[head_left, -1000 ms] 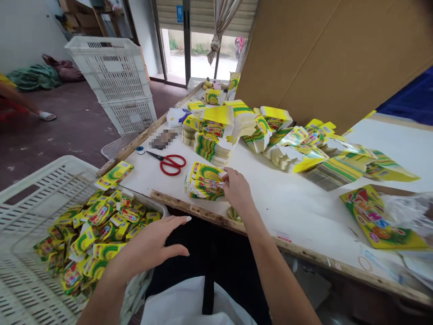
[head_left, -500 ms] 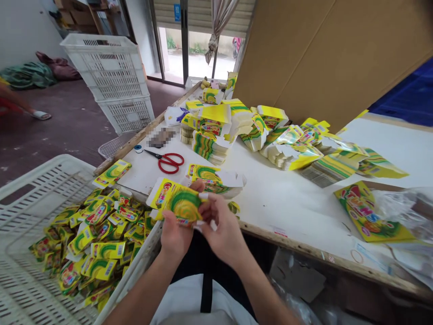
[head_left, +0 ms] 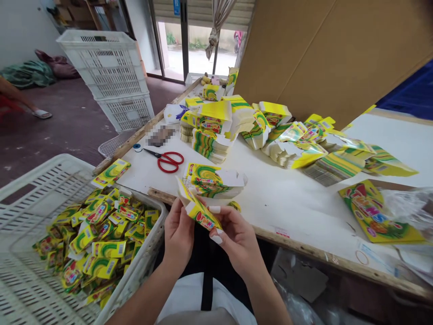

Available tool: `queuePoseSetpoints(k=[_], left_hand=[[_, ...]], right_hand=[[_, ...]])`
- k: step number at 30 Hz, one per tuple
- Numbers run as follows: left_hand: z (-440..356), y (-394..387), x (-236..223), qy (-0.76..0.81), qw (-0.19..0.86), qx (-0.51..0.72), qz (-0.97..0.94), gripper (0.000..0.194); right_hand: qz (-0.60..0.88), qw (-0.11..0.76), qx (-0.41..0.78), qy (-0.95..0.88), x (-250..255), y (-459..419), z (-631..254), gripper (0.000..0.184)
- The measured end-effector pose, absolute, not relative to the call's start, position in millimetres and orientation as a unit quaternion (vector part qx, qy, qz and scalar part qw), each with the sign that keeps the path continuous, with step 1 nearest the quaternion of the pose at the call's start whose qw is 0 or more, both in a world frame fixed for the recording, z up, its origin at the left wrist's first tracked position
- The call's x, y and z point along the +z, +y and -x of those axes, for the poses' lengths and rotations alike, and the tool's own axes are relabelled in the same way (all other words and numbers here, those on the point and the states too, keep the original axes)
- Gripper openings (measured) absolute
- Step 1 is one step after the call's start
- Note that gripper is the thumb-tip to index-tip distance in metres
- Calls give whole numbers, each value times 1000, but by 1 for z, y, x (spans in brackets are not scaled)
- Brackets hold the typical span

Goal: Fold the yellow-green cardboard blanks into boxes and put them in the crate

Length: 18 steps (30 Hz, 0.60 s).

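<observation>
A: Where's the yellow box (head_left: 203, 214) rn?
B: Just below ctr of frame, up in both hands, tilted, pale flap end toward upper left.
A: L hand (head_left: 179, 232)?
B: Clamped on the box's left part, thumb on the near side.
A: & R hand (head_left: 238, 234)?
B: Also clamped on it, lower right end, thumb & fingers pinching. White covering on the thumb tip.
A: What's nearby?
B: Stack of cartons (head_left: 203, 176) on the table (head_left: 270, 203), just past the hands, approx mid-frame. Red-handled scissors (head_left: 162, 157) up & left of it, blades toward upper left.
A: Lower left?
B: White crate (head_left: 67, 158) w/ a heap of small boxes (head_left: 101, 253) in it.
A: & the rest?
B: More carton stacks (head_left: 211, 146), upper ctr thru right. Far right, a big printed box (head_left: 375, 212) w/ clear plastic (head_left: 411, 210) on it.
</observation>
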<state>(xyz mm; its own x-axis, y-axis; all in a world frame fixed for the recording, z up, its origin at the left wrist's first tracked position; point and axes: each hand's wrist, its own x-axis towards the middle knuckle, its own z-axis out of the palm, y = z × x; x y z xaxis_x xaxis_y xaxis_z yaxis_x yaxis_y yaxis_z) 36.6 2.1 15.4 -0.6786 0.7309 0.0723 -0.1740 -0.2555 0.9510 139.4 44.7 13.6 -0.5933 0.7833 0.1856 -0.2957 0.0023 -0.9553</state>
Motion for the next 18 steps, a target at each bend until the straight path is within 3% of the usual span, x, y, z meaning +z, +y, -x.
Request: queuePoseSetpoints(k=[3,5,7,10,14,16,18], left_hand=[[-31,1,9,493,306,785,-216,26],[-22,-4,10,483,345,770,-235,20],[-9,-12,18,478,363,746,-290,26],[9,-24,38,483,310,718,-395,50],[9,-26,52,584,333,479,-564,90],[-2,-21,49,596,382,381,-595,86],[-13,-18,43,590,406,372,-590,62]], right_hand=[[244,418,586,-650,13,46,-144,11],[264,427,515,-695,12,50,-153,15],[264,420,457,-738,14,57,-165,22],[234,366,367,-823,21,67,-184,32],[153,285,263,-909,35,63,-192,29],[136,283,239,-919,39,57,-190,33],[180,338,237,-893,37,51,-189,41]])
